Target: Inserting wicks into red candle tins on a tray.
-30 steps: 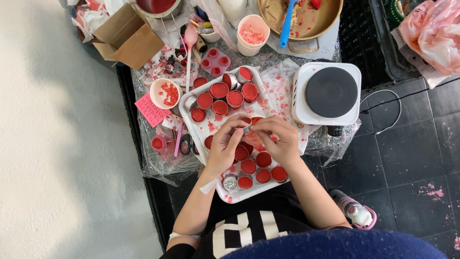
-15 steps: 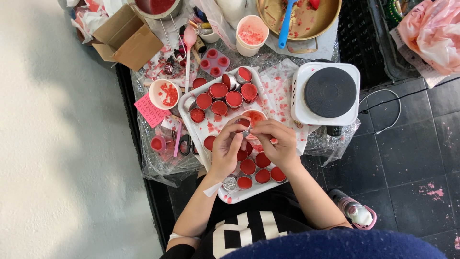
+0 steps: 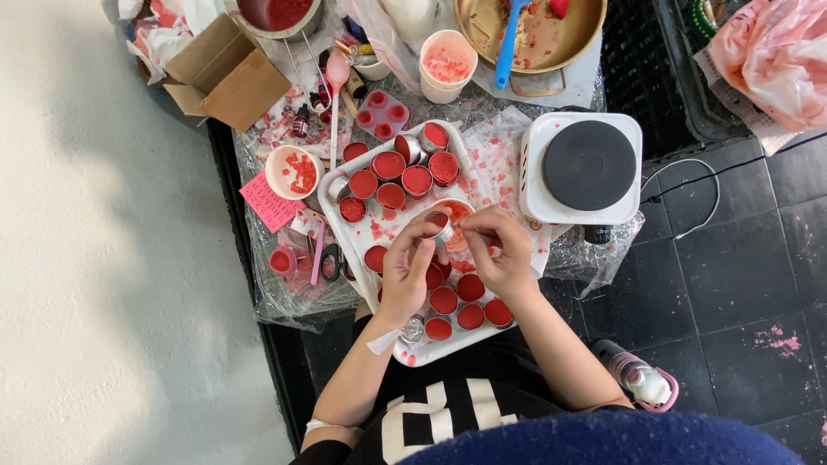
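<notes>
**Both hands pinch one small red-filled tin above the tray**

Nearest the camera, the person's forearms reach up from a black printed shirt. The left hand (image 3: 405, 271) and the right hand (image 3: 500, 254) meet over the middle of a white tray (image 3: 332, 207), fingers curled in, closed together on a small round tin (image 3: 438, 226) filled with red. The tin is held just above the tray, between the two sets of fingertips; how firmly each hand grips it cannot be told.

Below the hands, rows of filled red tins (image 3: 457, 301) sit on the tray's near end. Beyond them, more red tins (image 3: 392, 172) stand at its far end. Left of the tray lie a white cup of red bits (image 3: 293, 170) and a pink note (image 3: 269, 202). Right of it sits a white hotplate (image 3: 587, 168) with a dark round top. Farthest off are a cardboard box (image 3: 228, 77), a beige cup (image 3: 448, 65) and a brass bowl (image 3: 564, 47) holding a blue spatula (image 3: 508, 39).
</notes>
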